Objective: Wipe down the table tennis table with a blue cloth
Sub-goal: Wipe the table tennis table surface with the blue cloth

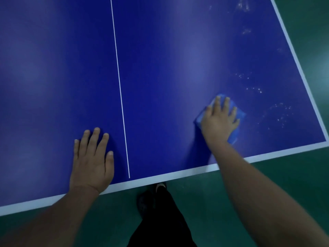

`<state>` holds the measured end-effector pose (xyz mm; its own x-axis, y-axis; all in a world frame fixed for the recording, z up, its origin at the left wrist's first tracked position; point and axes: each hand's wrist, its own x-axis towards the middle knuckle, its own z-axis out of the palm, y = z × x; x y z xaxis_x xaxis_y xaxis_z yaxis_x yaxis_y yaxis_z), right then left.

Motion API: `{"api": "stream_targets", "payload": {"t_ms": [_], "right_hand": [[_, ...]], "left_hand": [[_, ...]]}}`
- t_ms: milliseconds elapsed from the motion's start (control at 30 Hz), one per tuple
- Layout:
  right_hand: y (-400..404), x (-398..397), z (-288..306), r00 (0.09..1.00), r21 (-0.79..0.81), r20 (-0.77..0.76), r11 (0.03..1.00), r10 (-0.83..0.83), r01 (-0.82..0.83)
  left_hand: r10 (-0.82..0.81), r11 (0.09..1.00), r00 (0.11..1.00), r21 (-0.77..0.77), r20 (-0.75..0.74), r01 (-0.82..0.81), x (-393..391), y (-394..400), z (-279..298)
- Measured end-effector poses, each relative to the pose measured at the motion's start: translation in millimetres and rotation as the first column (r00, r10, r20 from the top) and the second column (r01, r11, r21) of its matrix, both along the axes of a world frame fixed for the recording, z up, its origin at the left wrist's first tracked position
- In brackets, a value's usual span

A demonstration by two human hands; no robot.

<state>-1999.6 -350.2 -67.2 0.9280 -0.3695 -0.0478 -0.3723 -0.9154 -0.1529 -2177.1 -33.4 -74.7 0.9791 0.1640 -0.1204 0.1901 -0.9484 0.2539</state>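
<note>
blue cloth (239,114) flat on table tennis table (160,77)

**Open tabletop, two hands near the front edge**

The table tennis table (160,68) lies flat and bare from the near edge to the far side. The left hand (91,161) presses flat at the near edge, just left of the centre line (119,82). The right hand (219,120) covers the blue cloth (239,115) near the near right corner. White specks (283,114) dot the surface along the right edge.
</note>
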Motion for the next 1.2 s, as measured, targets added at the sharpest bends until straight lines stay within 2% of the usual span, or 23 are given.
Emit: {"api": "stream_targets", "payload": {"t_ms": [33, 67, 100, 133, 167, 200, 233, 300, 400, 467, 533, 567, 600, 633, 700, 733, 767, 800, 833, 900, 967, 1100, 1200], "right_hand": [[28.0, -13.5, -4.0, 0.996, -0.017, 0.029, 0.996, 0.086, -0.086], [55.6, -34.4, -8.0, 0.967, -0.03, 0.054, 0.969, 0.248, -0.247], [78.4, -62.0, -11.0, 0.885, -0.038, 0.033, 0.885, 0.465, -0.464], [92.4, -93.8, -11.9, 0.745, -0.023, -0.012, 0.745, 0.667, -0.667], [91.2, -120.4, -12.3, 0.621, -0.004, -0.036, 0.621, 0.783, -0.784], [75.9, -131.3, -12.8, 0.556, 0.007, -0.036, 0.557, 0.83, -0.831], [51.6, -127.3, -12.6, 0.558, 0.012, -0.032, 0.558, 0.829, -0.829], [-3.3, -103.8, -9.0, 0.699, -0.058, -0.049, 0.697, 0.713, -0.715], [-78.4, -60.2, 5.1, 0.928, -0.089, -0.175, 0.934, 0.328, -0.347], [-89.3, -40.1, 7.7, 0.987, -0.047, -0.153, 0.997, 0.056, -0.064], [-61.1, -31.7, 3.0, 0.987, -0.036, -0.108, 0.993, -0.117, 0.114], [-37.3, -34.2, -0.4, 0.991, -0.052, -0.089, 0.994, -0.101, 0.097], [-10.2, -42.9, -4.4, 0.998, -0.054, -0.055, 0.998, 0.01, -0.013], [15.9, -58.5, -7.6, 0.978, -0.057, -0.044, 0.977, 0.205, -0.208], [44.1, -93.8, -9.8, 0.779, -0.054, -0.086, 0.778, 0.621, -0.626], [38.1, -101.3, -9.4, 0.671, -0.035, -0.103, 0.672, 0.734, -0.74], [20.7, -98.7, -8.7, 0.611, -0.023, -0.118, 0.613, 0.783, -0.79], [-3.1, -90.3, -7.9, 0.619, -0.037, -0.132, 0.621, 0.774, -0.783], [-29.4, -79.3, -6.0, 0.68, -0.057, -0.148, 0.681, 0.718, -0.73], [-83.7, -55.4, -0.6, 0.842, -0.088, -0.191, 0.846, 0.504, -0.526], [-123.2, -43.3, 3.2, 0.933, -0.088, -0.222, 0.947, 0.283, -0.308], [-132.3, -39.7, 3.0, 0.971, -0.079, -0.172, 0.98, 0.167, -0.182], [-94.4, -40.9, -0.1, 0.944, -0.103, -0.142, 0.944, 0.298, -0.313]], "left_hand": [[0.001, 1.0, 1.0, -0.005, -0.001, -0.001, 0.1, -0.3, 0.5], [0.0, 1.0, 1.0, -0.007, -0.003, 0.0, 0.1, -0.6, 0.9], [-0.001, 1.0, 1.0, -0.006, -0.002, 0.001, -0.3, -0.2, 0.9], [0.001, 1.0, 1.0, -0.003, 0.002, -0.001, -0.7, 0.8, 0.7], [0.001, 1.0, 1.0, -0.001, 0.005, -0.001, -1.4, 1.5, 0.5], [0.001, 1.0, 1.0, -0.002, 0.007, -0.001, -1.2, 1.3, 0.1], [0.003, 1.0, 1.0, -0.005, 0.01, -0.003, -0.6, 0.9, -0.1], [0.005, 1.0, 1.0, -0.012, 0.008, -0.005, -0.2, 1.2, -0.8], [0.006, 1.0, 1.0, -0.008, 0.009, -0.006, -0.4, 0.5, 0.5], [0.004, 1.0, 1.0, 0.0, 0.006, -0.004, -1.0, 0.5, 1.2], [0.003, 1.0, 1.0, 0.01, 0.003, -0.003, -1.1, 0.8, 1.5], [0.0, 1.0, 1.0, 0.014, 0.004, 0.0, -0.8, 0.3, 1.2], [-0.002, 1.0, 1.0, 0.017, 0.004, 0.002, -0.3, -0.3, 1.5], [-0.001, 1.0, 1.0, 0.02, 0.005, 0.001, 0.1, -1.4, 2.2], [-0.001, 1.0, 1.0, 0.025, 0.018, 0.001, 1.5, -3.3, 3.4], [-0.006, 1.0, 1.0, 0.027, 0.02, 0.006, 0.6, -4.0, 3.8], [-0.008, 1.0, 1.0, 0.027, 0.021, 0.007, 0.1, -4.3, 3.9], [-0.003, 1.0, 1.0, 0.031, 0.026, 0.002, -0.3, -4.3, 3.9], [0.003, 0.999, 1.0, 0.038, 0.029, -0.004, -0.5, -4.1, 3.4], [0.009, 0.998, 1.0, 0.058, 0.013, -0.01, 0.0, -4.4, 0.9], [0.005, 0.997, 1.0, 0.076, -0.01, -0.004, 1.3, -4.6, -0.1], [0.013, 0.995, 1.0, 0.099, -0.017, -0.011, -0.3, -8.4, 1.6], [0.01, 0.999, 0.999, 0.037, 0.037, -0.011, 6.7, -54.4, 13.7]]}}
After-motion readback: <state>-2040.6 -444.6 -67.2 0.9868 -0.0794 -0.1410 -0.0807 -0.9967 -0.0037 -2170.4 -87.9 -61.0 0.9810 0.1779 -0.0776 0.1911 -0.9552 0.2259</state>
